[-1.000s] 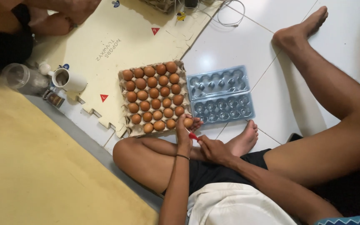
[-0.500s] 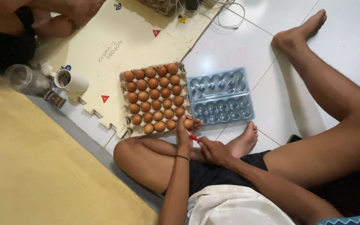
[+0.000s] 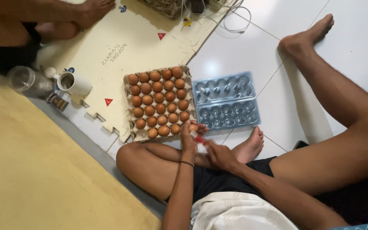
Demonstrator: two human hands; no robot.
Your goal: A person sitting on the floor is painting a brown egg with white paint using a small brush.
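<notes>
A cardboard tray (image 3: 133,135) full of brown eggs (image 3: 158,99) lies on the floor in front of my folded leg. Right of it lies an open, empty blue plastic egg carton (image 3: 226,101). My left hand (image 3: 189,137) holds one brown egg (image 3: 193,127) just below the tray's near right corner. My right hand (image 3: 218,154) is beside it, gripping a small red marker (image 3: 199,139) whose tip is against the egg.
A white mug (image 3: 74,83), a clear jar (image 3: 24,79) and a small dark bottle (image 3: 58,102) stand left of the tray on a cream foam mat (image 3: 120,38). Another person's legs (image 3: 43,17) are at top left. Cables (image 3: 231,17) lie at the top. White tiles lie to the right.
My hands have barely moved; the egg stays in the left hand with the red marker against it.
</notes>
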